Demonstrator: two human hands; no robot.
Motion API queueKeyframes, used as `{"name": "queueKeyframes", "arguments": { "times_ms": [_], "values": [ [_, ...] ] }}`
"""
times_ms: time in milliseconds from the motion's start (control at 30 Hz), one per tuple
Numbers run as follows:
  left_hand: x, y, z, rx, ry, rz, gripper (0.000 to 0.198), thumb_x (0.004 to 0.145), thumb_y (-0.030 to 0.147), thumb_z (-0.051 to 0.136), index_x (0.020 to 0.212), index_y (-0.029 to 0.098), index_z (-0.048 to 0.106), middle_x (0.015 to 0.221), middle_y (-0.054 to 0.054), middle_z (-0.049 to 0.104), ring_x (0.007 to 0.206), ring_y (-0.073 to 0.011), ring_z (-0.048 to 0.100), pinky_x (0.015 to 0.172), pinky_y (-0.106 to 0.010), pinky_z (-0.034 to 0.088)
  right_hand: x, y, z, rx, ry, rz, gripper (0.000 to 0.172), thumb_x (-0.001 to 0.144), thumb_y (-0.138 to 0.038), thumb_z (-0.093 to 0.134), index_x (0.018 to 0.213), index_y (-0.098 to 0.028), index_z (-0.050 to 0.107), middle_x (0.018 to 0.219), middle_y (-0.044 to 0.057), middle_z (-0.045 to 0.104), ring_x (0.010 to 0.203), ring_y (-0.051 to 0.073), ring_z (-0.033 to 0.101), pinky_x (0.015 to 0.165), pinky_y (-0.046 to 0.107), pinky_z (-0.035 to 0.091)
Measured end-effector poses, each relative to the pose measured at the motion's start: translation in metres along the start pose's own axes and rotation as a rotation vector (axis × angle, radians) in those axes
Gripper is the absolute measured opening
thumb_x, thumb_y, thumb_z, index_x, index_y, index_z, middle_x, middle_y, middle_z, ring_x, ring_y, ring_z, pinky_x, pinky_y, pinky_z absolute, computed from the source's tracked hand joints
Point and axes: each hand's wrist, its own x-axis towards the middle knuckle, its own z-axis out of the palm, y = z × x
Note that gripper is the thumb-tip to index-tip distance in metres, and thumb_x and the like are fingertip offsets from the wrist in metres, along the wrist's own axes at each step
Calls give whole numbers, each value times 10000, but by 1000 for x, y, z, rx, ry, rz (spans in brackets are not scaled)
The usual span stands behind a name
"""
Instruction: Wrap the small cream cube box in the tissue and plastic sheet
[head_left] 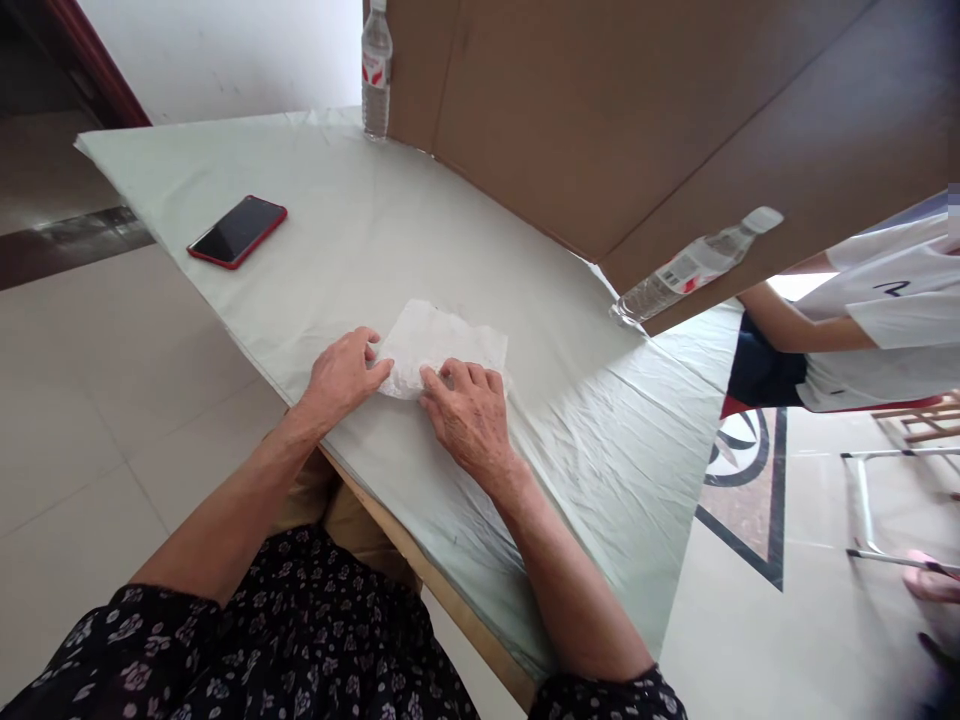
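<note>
A white, slightly crumpled sheet, like a paper tissue (pixel 442 338), lies spread on the cloth-covered table in front of me. My left hand (pixel 345 372) is at its left edge, thumb reaching to the near corner and fingers loosely bent, with a gap between thumb and fingers. Across the near edge of the tissue rests my right hand (pixel 469 410), its fingers curled down and closed on the bunched paper. What lies under the right fingertips is hidden.
A red-cased phone (pixel 238 232) lies at the table's left. Brown cardboard panels (pixel 540 120) stand across the back, with an upright water bottle (pixel 376 75) at left and another bottle (pixel 694 268) leaning at right. A seated person (pixel 862 320) is beyond the pale tablecloth (pixel 322 260).
</note>
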Motion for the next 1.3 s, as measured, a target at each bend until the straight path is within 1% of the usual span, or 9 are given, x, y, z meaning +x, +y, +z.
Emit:
{"name": "queueKeyframes", "arguments": {
  "times_ms": [100, 233, 367, 500, 600, 700, 833, 1067, 1300],
  "values": [
    [-2, -2, -6, 42, -53, -53, 457, 790, 461, 660, 1146, 177, 631, 876, -73, 719, 830, -268, 663, 753, -342, 472, 1, -2, 2, -12, 13, 8, 273, 971, -263, 532, 1236, -247, 590, 1134, 107, 632, 981, 274, 487, 838, 417, 323],
    [1, -1, -5, 56, -107, -26, 383, 746, 489, 685, 960, 171, 662, 763, -73, 676, 783, -281, 655, 694, -329, 459, 2, -5, 3, -23, 23, 29, 248, 977, -254, 514, 1206, -230, 606, 1109, 112, 636, 964, 276, 484, 839, 424, 321],
    [4, 2, 6, -107, -133, -7, 269, 725, 409, 665, 852, 173, 651, 629, -11, 600, 634, -201, 591, 578, -276, 410, 2, -6, 5, -21, 34, 27, 260, 966, -262, 537, 1215, -225, 605, 1110, 111, 635, 978, 281, 485, 835, 424, 321],
    [5, 5, 11, -339, -202, -59, 231, 713, 371, 608, 820, 168, 637, 603, 28, 559, 502, -131, 487, 480, -250, 352, 2, -7, 7, -21, 52, 40, 237, 967, -272, 534, 1184, -224, 617, 1093, 106, 636, 980, 280, 487, 822, 419, 323],
    [4, 9, 10, -358, -229, -86, 165, 695, 347, 588, 677, 183, 578, 556, 37, 501, 481, -119, 456, 455, -244, 336, 2, -8, 8, -23, 62, 48, 227, 971, -280, 525, 1169, -224, 620, 1078, 107, 636, 973, 280, 488, 809, 415, 324],
    [4, 16, 8, -353, -228, -82, 203, 685, 330, 595, 584, 202, 475, 519, 46, 435, 485, -114, 448, 443, -235, 339, 3, -9, 7, -27, 65, 46, 228, 975, -278, 512, 1169, -221, 619, 1070, 109, 638, 968, 280, 492, 806, 416, 325],
    [3, 25, 10, -462, -213, -93, 170, 684, 301, 600, 624, 206, 474, 558, 45, 461, 514, -111, 473, 438, -218, 401, 3, -10, 7, -8, 55, 53, 278, 974, -265, 496, 1225, -205, 598, 1081, 125, 644, 970, 293, 499, 820, 431, 333],
    [1, 43, 15, -542, -231, -71, 113, 679, 277, 617, 658, 192, 546, 582, 17, 513, 499, -110, 497, 419, -216, 441, 2, -9, 5, 84, 59, 75, 524, 921, -254, 531, 1416, -101, 456, 1180, 157, 674, 1029, 309, 543, 903, 452, 348],
    [-7, 45, -1, -586, -431, 82, 213, 687, 250, 558, 808, 187, 721, 715, -15, 656, 606, -145, 606, 576, -267, 555, -3, 7, -10, 256, 2, 99, 581, 836, -103, 492, 1415, -95, 445, 1186, 157, 698, 1036, 290, 598, 885, 405, 416]
  ]
}}
